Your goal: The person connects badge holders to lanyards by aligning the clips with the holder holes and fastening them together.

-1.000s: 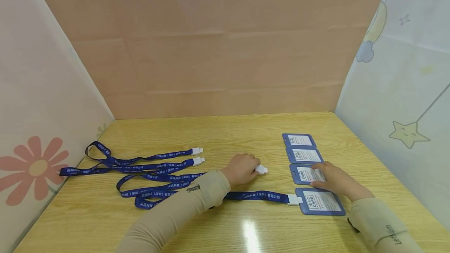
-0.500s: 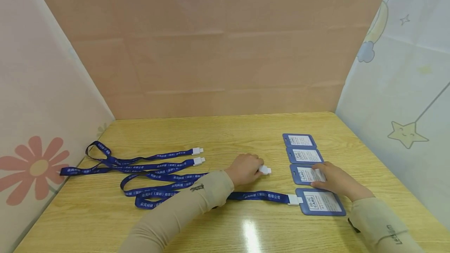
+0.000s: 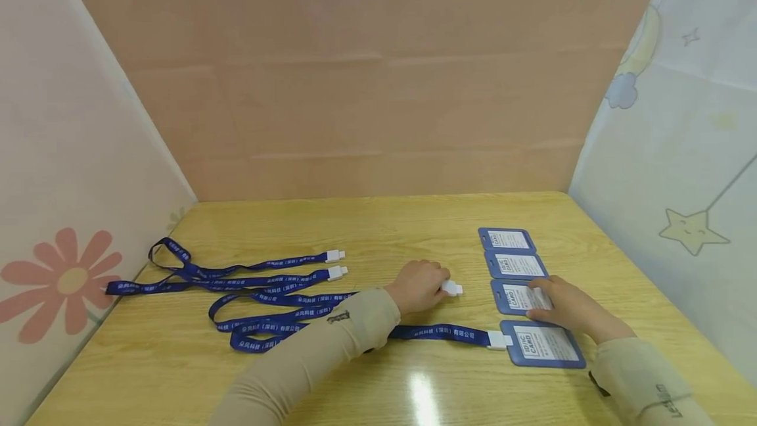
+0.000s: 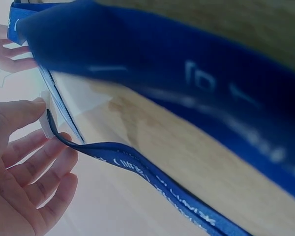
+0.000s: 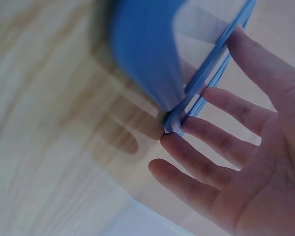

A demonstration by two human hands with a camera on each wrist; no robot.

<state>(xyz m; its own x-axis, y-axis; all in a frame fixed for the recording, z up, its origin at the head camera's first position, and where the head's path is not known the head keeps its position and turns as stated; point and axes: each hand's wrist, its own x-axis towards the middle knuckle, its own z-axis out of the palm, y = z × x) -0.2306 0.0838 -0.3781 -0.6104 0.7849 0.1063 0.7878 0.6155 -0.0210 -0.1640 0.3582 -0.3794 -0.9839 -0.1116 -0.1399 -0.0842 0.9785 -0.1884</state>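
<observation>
My left hand (image 3: 418, 286) pinches the white plastic clip (image 3: 452, 288) of a blue lanyard between thumb and fingers. In the left wrist view, the lanyard strap (image 4: 137, 162) trails from that clip (image 4: 46, 114). My right hand (image 3: 570, 307) holds a blue ID card holder (image 3: 513, 297) by its long edges, thumb on the near side and fingers on the far side. The holder's slotted end faces the clip, with a short gap between them. In the right wrist view, thumb and fingertips meet the edges of the card holder (image 5: 201, 73).
Nearer me, another card holder (image 3: 547, 345) is joined to a lanyard clip (image 3: 498, 340). Two more holders, an upper one (image 3: 505, 238) and a lower one (image 3: 516, 263), lie beyond the held one. Several blue lanyards (image 3: 236, 283) spread over the left of the wooden table (image 3: 378, 222).
My left hand has slid slightly right with the clip, narrowing the gap to the held card holder. My right hand keeps its place on the holder. The head view has shifted a little.
</observation>
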